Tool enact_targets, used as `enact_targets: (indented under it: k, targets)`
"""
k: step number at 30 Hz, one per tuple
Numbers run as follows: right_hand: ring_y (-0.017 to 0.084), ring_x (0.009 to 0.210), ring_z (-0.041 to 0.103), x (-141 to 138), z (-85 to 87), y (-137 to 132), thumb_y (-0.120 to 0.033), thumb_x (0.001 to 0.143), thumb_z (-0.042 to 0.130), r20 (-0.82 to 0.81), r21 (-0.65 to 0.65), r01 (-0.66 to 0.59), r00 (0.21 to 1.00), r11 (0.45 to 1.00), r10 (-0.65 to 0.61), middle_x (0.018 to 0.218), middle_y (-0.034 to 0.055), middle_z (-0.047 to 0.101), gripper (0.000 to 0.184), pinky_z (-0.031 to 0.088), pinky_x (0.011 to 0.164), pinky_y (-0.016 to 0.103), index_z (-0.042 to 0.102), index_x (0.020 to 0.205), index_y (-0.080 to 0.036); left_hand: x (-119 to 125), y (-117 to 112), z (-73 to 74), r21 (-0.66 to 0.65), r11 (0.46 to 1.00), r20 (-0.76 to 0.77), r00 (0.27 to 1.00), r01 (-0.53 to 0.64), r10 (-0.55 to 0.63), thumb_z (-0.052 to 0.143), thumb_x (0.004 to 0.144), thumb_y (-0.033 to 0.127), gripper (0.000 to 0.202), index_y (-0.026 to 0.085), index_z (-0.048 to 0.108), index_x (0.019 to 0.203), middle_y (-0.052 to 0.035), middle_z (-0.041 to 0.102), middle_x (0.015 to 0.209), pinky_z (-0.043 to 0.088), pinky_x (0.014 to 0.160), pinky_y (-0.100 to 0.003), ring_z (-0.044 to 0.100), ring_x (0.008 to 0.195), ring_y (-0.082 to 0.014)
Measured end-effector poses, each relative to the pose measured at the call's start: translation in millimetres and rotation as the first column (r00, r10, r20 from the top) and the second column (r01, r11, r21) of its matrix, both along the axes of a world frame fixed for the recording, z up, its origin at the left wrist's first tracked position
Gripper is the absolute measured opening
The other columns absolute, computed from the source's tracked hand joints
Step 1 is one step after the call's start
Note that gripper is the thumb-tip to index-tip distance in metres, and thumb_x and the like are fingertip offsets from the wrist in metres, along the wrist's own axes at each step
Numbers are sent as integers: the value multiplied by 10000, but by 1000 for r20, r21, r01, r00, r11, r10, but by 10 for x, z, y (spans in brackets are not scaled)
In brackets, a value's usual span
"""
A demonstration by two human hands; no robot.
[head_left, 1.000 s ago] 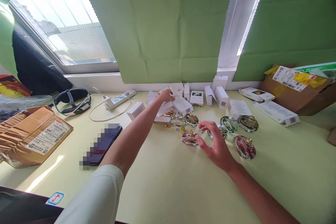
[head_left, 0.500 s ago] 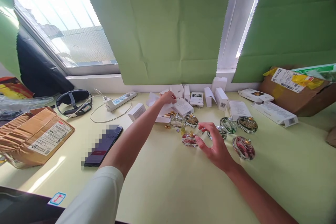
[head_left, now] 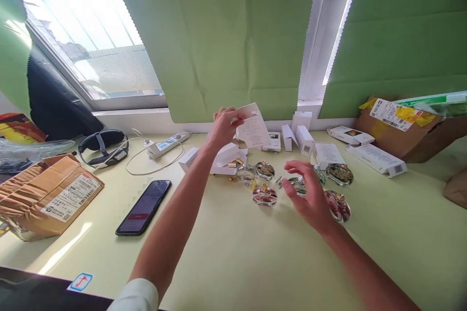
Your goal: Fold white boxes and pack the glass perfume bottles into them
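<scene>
My left hand (head_left: 226, 126) is closed on the upper edge of a white printed carton (head_left: 254, 131), raised above the back of the table with its lettered face toward me. Fingers curved and apart, my right hand (head_left: 308, 192) hovers empty among oval glass perfume bottles. A pink-tinted bottle (head_left: 264, 196) stands to its left, and another pinkish bottle (head_left: 337, 205) is partly behind my wrist. Further back are a clear bottle (head_left: 246, 171), a dark-patterned bottle (head_left: 265, 170) and a gold-patterned bottle (head_left: 339, 174). Small gold caps (head_left: 234, 163) lie below my left hand.
Several white cartons line the back, including a carton (head_left: 328, 155) and a long carton (head_left: 375, 159). Cardboard boxes stand at the left (head_left: 47, 194) and right (head_left: 404, 131). A phone (head_left: 143, 208), a power strip (head_left: 168, 146) and a strapped headset (head_left: 103, 148) lie left.
My left hand has lifted the white carton from the table and tilted it upright. My right hand has shifted slightly right, staying over the bottles.
</scene>
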State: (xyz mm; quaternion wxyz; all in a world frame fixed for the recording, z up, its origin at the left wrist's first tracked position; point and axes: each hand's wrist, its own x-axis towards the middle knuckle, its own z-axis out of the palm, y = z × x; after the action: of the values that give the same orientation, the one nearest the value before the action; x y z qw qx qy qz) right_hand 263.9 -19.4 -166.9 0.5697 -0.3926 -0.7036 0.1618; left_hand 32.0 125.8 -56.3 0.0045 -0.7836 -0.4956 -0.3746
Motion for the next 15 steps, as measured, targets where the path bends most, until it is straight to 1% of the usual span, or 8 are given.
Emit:
enact_targets:
  k: [2, 4, 6, 7, 9, 11, 13, 15]
  targets:
    - [235, 1122, 594, 106, 253, 121, -358, 937, 601, -144, 4, 39, 989, 999, -38, 1215, 69, 581, 328, 492, 1015, 452, 533, 1254, -306, -21, -216, 36, 82, 983, 141, 974, 166, -177, 621, 877, 191, 70, 226, 682, 868, -22, 713, 994, 446, 946, -411, 589, 1011, -217]
    - [253, 1188, 591, 228, 520, 274, -446, 913, 630, -212, -94, 11, 977, 995, -30, 1277, 73, 599, 400, 492, 1037, 467, 533, 1279, -317, -20, -400, -1, 98, 960, 270, 921, 262, -280, 622, 898, 244, 51, 229, 671, 899, -15, 716, 1005, 477, 929, -371, 615, 987, -188]
    - [269, 1168, 631, 335, 726, 419, -538, 912, 596, -221, -271, -140, 972, 952, 80, 1321, 83, 616, 462, 526, 1007, 483, 534, 1315, -320, 14, -517, -83, 92, 941, 355, 873, 325, -336, 609, 915, 271, 74, 228, 665, 935, -21, 720, 1011, 492, 935, -360, 638, 979, -175]
    - [280, 1184, 633, 373, 788, 476, -561, 929, 556, -234, -354, -257, 955, 899, 181, 1382, 93, 593, 505, 548, 980, 485, 504, 1372, -325, 41, -547, -128, 88, 930, 379, 851, 358, -364, 602, 922, 280, 84, 225, 662, 944, -27, 722, 1033, 492, 951, -362, 645, 998, -175]
    - [299, 1216, 626, 408, 820, 553, -574, 932, 542, -230, -474, -422, 906, 773, 354, 1456, 102, 558, 596, 574, 939, 490, 424, 1470, -346, 101, -564, -200, 73, 903, 406, 814, 423, -415, 598, 928, 288, 89, 222, 655, 944, -38, 723, 1092, 490, 983, -368, 650, 1059, -182]
    - [301, 1232, 621, 393, 754, 590, -562, 917, 581, -229, -543, -516, 850, 662, 475, 1482, 105, 544, 710, 567, 941, 494, 311, 1544, -367, 150, -555, -235, 51, 884, 419, 793, 465, -442, 600, 930, 283, 78, 225, 650, 945, -44, 717, 1157, 491, 999, -368, 645, 1112, -187]
    - [296, 1232, 623, 354, 649, 611, -558, 863, 664, -246, -573, -591, 784, 567, 569, 1465, 112, 564, 848, 554, 954, 489, 244, 1573, -360, 179, -548, -238, 30, 859, 423, 772, 510, -474, 583, 941, 267, 74, 228, 643, 959, -46, 708, 1197, 499, 1001, -371, 642, 1140, -188]
    - [303, 1223, 627, 324, 556, 634, -600, 792, 722, -283, -568, -674, 699, 472, 657, 1425, 124, 597, 954, 556, 939, 490, 246, 1576, -336, 192, -553, -230, 40, 819, 424, 733, 572, -532, 547, 959, 253, 89, 227, 632, 961, -47, 699, 1227, 506, 1002, -384, 635, 1165, -191]
